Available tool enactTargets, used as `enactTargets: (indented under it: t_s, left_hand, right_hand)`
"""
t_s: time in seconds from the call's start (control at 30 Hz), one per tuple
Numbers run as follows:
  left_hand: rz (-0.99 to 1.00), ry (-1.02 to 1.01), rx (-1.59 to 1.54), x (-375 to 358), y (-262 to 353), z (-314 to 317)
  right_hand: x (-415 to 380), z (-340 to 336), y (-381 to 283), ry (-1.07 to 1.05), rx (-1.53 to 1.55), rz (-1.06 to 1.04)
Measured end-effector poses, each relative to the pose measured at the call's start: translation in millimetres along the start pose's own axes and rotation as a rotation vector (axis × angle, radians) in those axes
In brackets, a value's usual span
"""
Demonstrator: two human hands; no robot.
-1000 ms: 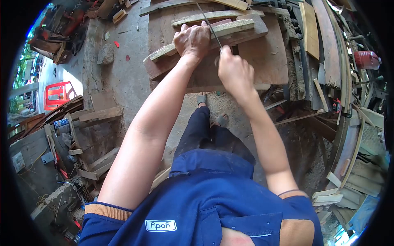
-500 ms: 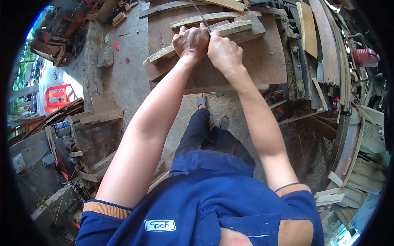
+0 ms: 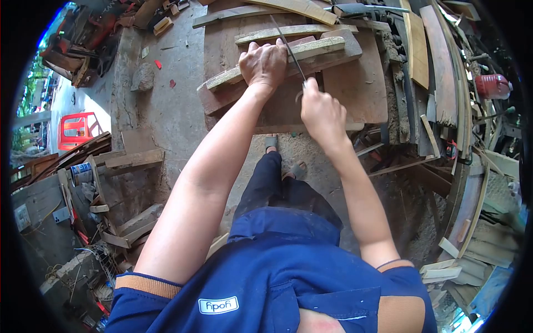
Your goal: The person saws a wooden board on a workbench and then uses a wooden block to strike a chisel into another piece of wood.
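A pale wooden strip (image 3: 313,49) lies at a slant on a thicker brown board (image 3: 348,45), both on the wooden bench top (image 3: 355,83). My left hand (image 3: 263,64) is closed over the middle of the strip, pressing it against the board. In my right hand (image 3: 323,115) is the handle of a handsaw, gripped in a fist nearer to my body. The thin dark saw blade (image 3: 288,48) runs from that fist up across the strip, just right of my left hand. The grip itself is mostly hidden by my fingers.
More wooden strips (image 3: 294,33) lie behind on the bench. Long planks (image 3: 441,72) are stacked along the right side, near a red plastic jug (image 3: 493,86). At left are a stone (image 3: 142,77), a red plastic chair (image 3: 76,130) and scrap wood (image 3: 133,160). My feet stand under the bench's front edge.
My right hand has drawn the saw back toward my body and to the right, away from my left hand. More blade now shows. My left hand keeps its hold on the strip.
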State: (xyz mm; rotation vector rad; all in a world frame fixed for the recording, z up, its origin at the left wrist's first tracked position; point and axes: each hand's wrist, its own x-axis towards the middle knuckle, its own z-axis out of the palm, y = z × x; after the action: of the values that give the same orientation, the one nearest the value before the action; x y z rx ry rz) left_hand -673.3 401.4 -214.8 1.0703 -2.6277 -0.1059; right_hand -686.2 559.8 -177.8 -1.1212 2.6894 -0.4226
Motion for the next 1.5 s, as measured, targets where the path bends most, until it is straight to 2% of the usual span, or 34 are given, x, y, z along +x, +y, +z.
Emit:
enactTargets:
  t_s: [0.07,0.13,0.2,0.27,0.3,0.37,0.43,0.5,0.53,0.67,0.77,0.8,0.87,0.97,1.07,1.17,1.23,1.33,1.5]
  left_hand:
    - [0.001,-0.003,0.008,0.7,-3.1,-2.0]
    - [-0.001,0.032,0.014,0.5,-1.9,4.0]
    - [-0.011,0.023,0.017,1.9,1.6,2.3]
    - [-0.021,0.001,0.025,1.1,1.1,-0.7]
    - [0.016,0.045,0.019,0.5,-1.7,2.4]
    - [0.014,0.002,0.019,1.1,-1.7,0.6]
    - [0.011,0.018,0.019,2.5,-2.2,1.1]
    - [0.025,0.026,0.016,0.0,0.7,1.2]
    - [0.001,0.000,0.029,1.8,2.2,-0.7]
    - [-0.005,-0.004,0.009,-1.1,-0.7,-2.7]
    - [0.003,0.002,-0.012,2.1,-0.1,-3.4]
    - [0.013,0.007,-0.002,1.7,-1.2,-3.1]
    - [0.039,0.009,0.006,0.0,0.8,-3.8]
    - [-0.009,-0.052,0.048,0.1,1.2,-6.3]
    - [0.016,0.010,-0.004,4.3,-0.9,-1.0]
    - [-0.006,-0.021,-0.004,1.8,-2.1,-2.7]
    - [0.019,0.026,-0.009,0.0,-0.5,-1.8]
    - [-0.008,-0.008,0.002,1.1,1.0,-2.9]
    - [-0.011,-0.028,-0.008,0.8,1.3,-6.7]
  right_hand:
    - [1.3,1.7,-1.7,-0.036,-0.005,0.009]
    - [32.8,10.3,-4.0,0.107,0.049,-0.062]
    - [55.8,14.9,-8.9,0.103,0.040,-0.057]
    - [48.3,17.0,-7.4,0.134,0.036,-0.056]
    - [29.8,11.5,-4.1,0.111,0.034,-0.049]
    - [-4.1,4.5,2.3,0.075,0.035,-0.033]
    - [-0.9,3.1,1.3,0.010,0.086,-0.001]
    - [34.5,13.8,-2.2,0.096,0.127,-0.032]
    - [53.0,15.5,-7.3,0.065,0.118,-0.020]
    - [33.1,16.0,-4.8,0.154,0.025,-0.058]
    - [-5.5,-1.6,-2.0,-0.039,0.022,0.040]
    - [0.1,1.4,-3.6,-0.042,0.026,0.037]
    - [29.1,12.3,-4.9,0.113,0.055,-0.044]
    - [59.4,18.5,-12.4,0.082,0.090,-0.007]
    - [18.7,7.6,-3.3,0.060,0.123,-0.003]
    - [-3.5,5.0,0.3,0.047,0.062,-0.012]
    - [24.9,11.2,-3.4,0.109,0.053,-0.052]
    - [59.8,17.0,-13.1,0.122,0.021,-0.020]
    - [2.6,5.2,1.2,0.083,0.042,-0.025]
